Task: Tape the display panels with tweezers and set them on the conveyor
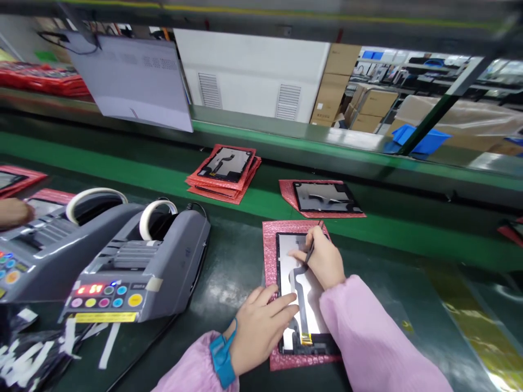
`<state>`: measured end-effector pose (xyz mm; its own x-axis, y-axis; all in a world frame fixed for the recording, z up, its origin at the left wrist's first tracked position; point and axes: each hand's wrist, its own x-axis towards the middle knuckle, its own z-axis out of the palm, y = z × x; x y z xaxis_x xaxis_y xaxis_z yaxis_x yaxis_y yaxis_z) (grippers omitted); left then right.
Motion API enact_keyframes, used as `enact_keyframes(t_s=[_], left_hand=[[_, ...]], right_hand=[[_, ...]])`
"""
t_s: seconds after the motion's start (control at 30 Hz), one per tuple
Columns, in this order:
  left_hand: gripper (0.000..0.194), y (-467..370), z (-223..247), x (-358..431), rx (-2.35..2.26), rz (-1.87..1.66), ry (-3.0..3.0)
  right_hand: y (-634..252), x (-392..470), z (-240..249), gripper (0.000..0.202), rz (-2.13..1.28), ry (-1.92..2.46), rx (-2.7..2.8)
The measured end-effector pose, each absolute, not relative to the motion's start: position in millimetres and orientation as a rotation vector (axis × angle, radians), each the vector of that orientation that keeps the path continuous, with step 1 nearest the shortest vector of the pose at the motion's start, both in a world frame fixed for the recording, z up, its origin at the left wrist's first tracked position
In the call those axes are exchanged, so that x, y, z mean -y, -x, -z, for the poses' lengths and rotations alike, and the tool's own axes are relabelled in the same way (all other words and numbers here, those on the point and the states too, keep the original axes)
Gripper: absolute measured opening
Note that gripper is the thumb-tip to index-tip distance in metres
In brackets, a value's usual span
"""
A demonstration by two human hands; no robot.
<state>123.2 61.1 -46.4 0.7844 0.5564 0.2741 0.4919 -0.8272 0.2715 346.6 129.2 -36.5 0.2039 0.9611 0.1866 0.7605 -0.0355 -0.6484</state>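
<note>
- A panel lies on a sheet of red bubble wrap on the green counter, a thin cable snaking across its silvery back.
- The right hand pinches a slim dark tool over the panel's upper part, by the cable's curved end.
- The left hand, fingers spread, rests along the panel's left edge, a blue band at its wrist.
- A slip of the tool could scratch the back or crease the cable; uneven pressure from the left hand might slide the panel on its wrap.
- Beyond sit another panel and a wrapped stack; at left, a tape dispenser.
</note>
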Motion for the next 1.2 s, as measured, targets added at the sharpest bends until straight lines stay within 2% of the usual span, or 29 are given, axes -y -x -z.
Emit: enact_keyframes(t_s=[0.2, 0.37, 0.5, 0.6, 0.67, 0.73, 0.8, 0.87, 0.93, 1.03, 1.1, 1.2], left_hand=[[0.028, -120.4, 49.5, -60.0, -0.814, -0.725, -2.693], [0.034, -120.7, 43.1, -72.4, -0.749, -0.822, -2.344], [0.022, -149.9, 30.9, -88.8, -0.714, -0.818, -1.622], [0.050, -191.7, 21.0, -102.1, -0.621, -0.735, -1.200], [0.070, -220.3, 14.9, -110.4, -0.584, -0.748, -1.074], [0.080, -242.7, 10.4, -117.7, -0.574, -0.797, -0.975], [0.079, -255.6, 7.9, -123.7, -0.597, -0.837, -0.916], [0.077, -258.4, 6.2, -127.6, -0.650, -0.843, -0.893], [0.079, -252.2, 1.8, -128.6, -0.701, -0.829, -0.906], [0.079, -231.0, -13.2, -124.2, -0.740, -0.835, -0.978], [0.076, -212.6, -23.8, -118.0, -0.764, -0.829, -1.033], [0.063, -184.3, -24.1, -107.6, -0.858, -0.794, -1.109]], right_hand=[[-442.4, -185.7, 8.4, 0.006, -0.069, 1.972, 1.771], [-487.5, -215.1, 10.7, 0.019, 0.041, 1.896, 2.064], [-480.7, -228.7, 7.6, 0.018, 0.147, 1.836, 2.113], [-463.6, -205.7, -8.0, 0.012, 0.238, 1.776, 2.073], [-446.5, -167.6, -16.3, 0.017, 0.274, 1.714, 2.066], [-427.1, -118.5, -17.8, 0.019, 0.268, 1.645, 2.089], [-411.1, -72.0, -13.1, 0.018, 0.209, 1.574, 2.102], [-405.4, -40.5, -7.0, 0.005, -0.128, 1.511, 1.976], [-411.3, -28.0, -4.0, 0.019, -0.427, 1.545, 1.688], [-427.2, -32.7, -5.2, 0.039, -0.600, 1.649, 1.237], [-429.7, -37.4, -5.3, 0.050, -0.749, 1.595, 1.108], [-416.3, -33.8, 2.9, 0.056, -1.006, 1.417, 1.051]])
